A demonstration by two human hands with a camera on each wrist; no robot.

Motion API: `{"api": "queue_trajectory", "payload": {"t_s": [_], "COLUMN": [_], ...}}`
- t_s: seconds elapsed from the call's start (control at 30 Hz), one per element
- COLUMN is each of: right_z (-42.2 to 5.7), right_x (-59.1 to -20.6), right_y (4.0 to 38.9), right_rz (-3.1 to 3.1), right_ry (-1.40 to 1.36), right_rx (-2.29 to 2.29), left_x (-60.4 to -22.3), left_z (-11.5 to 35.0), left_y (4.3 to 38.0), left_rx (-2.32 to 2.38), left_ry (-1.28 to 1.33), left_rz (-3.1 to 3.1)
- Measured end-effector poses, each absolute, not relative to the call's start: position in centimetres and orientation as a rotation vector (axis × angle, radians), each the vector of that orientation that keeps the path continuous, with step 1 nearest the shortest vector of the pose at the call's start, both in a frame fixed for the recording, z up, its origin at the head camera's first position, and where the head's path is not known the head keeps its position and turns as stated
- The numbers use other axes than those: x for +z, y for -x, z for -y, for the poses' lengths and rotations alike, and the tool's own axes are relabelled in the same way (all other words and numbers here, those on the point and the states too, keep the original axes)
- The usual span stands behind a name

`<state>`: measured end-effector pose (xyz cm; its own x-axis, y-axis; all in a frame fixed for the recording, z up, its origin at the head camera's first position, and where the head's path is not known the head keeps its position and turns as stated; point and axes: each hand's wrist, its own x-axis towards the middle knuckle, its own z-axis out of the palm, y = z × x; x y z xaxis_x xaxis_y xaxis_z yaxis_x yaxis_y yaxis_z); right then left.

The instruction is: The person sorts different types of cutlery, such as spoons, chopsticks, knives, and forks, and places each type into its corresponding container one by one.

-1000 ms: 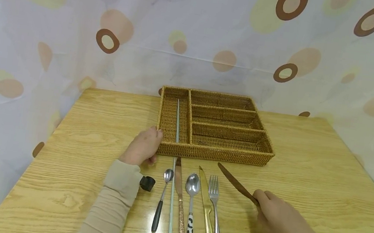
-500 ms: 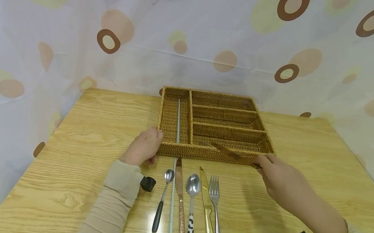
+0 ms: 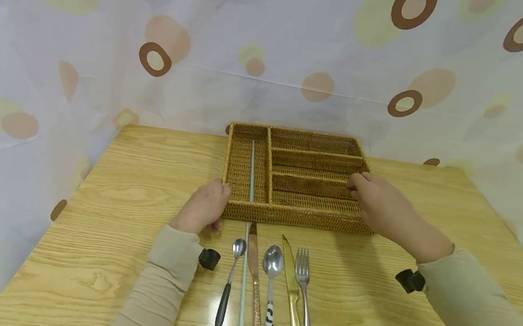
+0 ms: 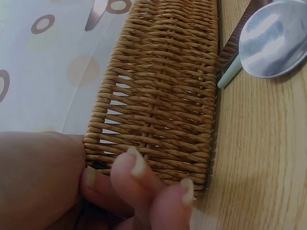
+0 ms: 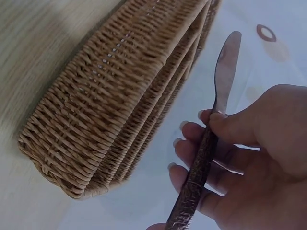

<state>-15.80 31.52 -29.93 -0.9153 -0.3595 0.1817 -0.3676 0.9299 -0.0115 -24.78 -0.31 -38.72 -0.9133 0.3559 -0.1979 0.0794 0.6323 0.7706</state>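
My right hand (image 3: 382, 206) holds a copper-coloured table knife (image 5: 228, 72) by its dark textured handle, thumb near the base of the blade. In the head view its blade (image 3: 320, 187) lies across the front right compartment of a wicker cutlery tray (image 3: 299, 218). My left hand (image 3: 203, 205) grips the tray's front left corner; in the left wrist view its fingertips (image 4: 139, 165) curl at the woven wall (image 4: 158, 86). A pale green chopstick (image 3: 253, 170) lies in the tray's long left compartment. Something thin and metallic shows dimly in the front compartment.
In front of the tray lie a small black-handled spoon (image 3: 224, 301), a pale green chopstick (image 3: 243, 304), another copper knife (image 3: 254, 261), a spoon with a spotted handle (image 3: 273, 263), a gold knife (image 3: 293, 299) and a fork (image 3: 306, 295). A patterned curtain (image 3: 202, 89) hangs behind the table.
My right hand has carried the copper knife forward and up from beside the fork to over the front right compartment. The left hand stays at the tray's corner.
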Motion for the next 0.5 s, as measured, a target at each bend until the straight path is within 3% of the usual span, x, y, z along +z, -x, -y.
{"api": "queue_trajectory", "payload": {"t_s": [0.5], "right_z": [-32.7], "right_x": [-30.8], "right_y": [23.2], "right_rz": [3.18], "right_ry": [-0.297], "right_rx": [0.364], "left_x": [-38.6], "left_z": [0.2], "left_y": [24.7], "left_rx": [1.203], "left_ry": [-0.312], "left_rz": [-2.487]}}
